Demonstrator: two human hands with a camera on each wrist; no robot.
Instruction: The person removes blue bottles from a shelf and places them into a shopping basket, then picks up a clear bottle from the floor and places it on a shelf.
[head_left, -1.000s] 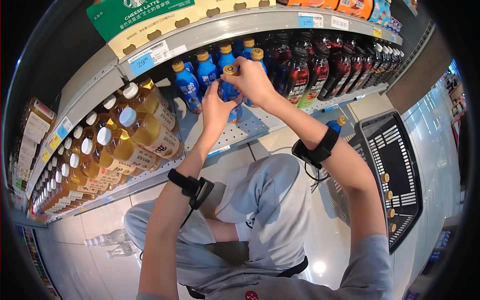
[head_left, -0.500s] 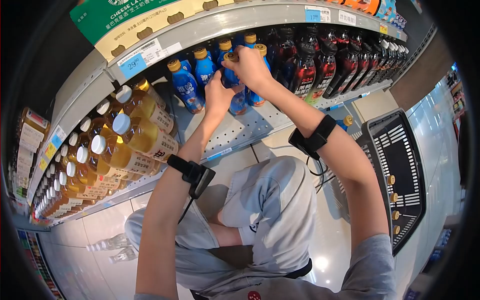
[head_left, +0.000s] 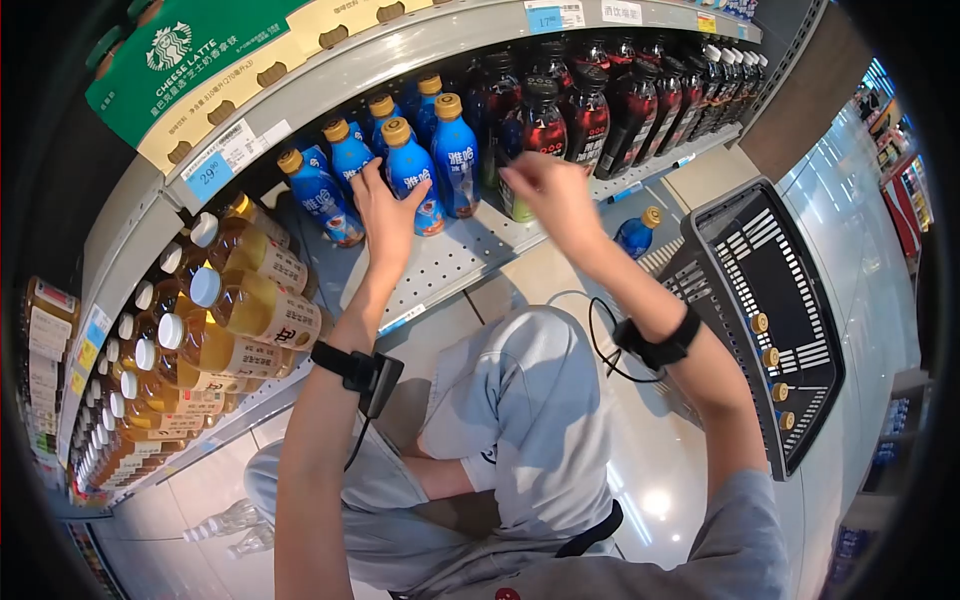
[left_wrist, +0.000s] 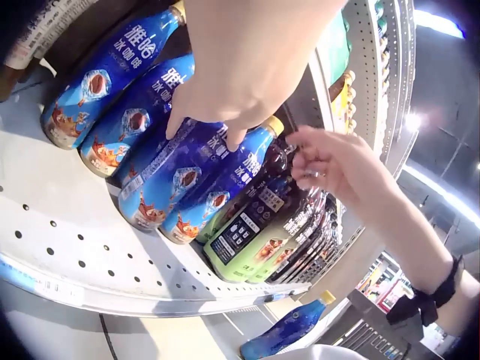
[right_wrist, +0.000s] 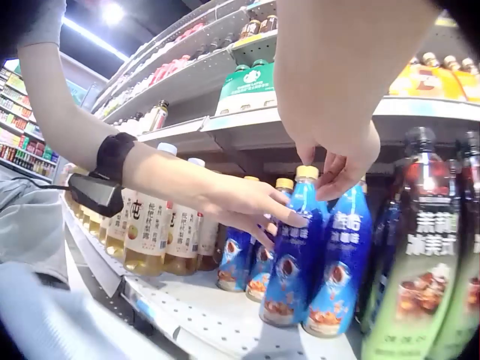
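Blue iced-coffee bottles with gold caps stand grouped on the perforated shelf (head_left: 440, 265). My left hand (head_left: 388, 215) grips the front coffee bottle (head_left: 424, 212), its thumb and fingers on either side of the upper body. Close to its right is another coffee bottle (head_left: 458, 165). My right hand (head_left: 562, 200), blurred in the head view, is off to the right in front of the dark bottles (head_left: 541, 125), fingers loosely bent and holding nothing. In the right wrist view the right hand (right_wrist: 341, 161) appears beside the gold cap (right_wrist: 307, 172) of the gripped bottle.
Large amber drink bottles (head_left: 265, 300) line the shelf to the left. A black basket (head_left: 775, 335) with several gold caps showing lies at the right, and a blue bottle (head_left: 635, 235) leans beside it. Clear bottles (head_left: 235, 525) lie on the floor. The upper shelf edge (head_left: 390, 50) overhangs the row.
My right hand has let go of the front bottle's cap and moved right and down. The left hand stays on that bottle. The head view has shifted, so the shelf sits further left.
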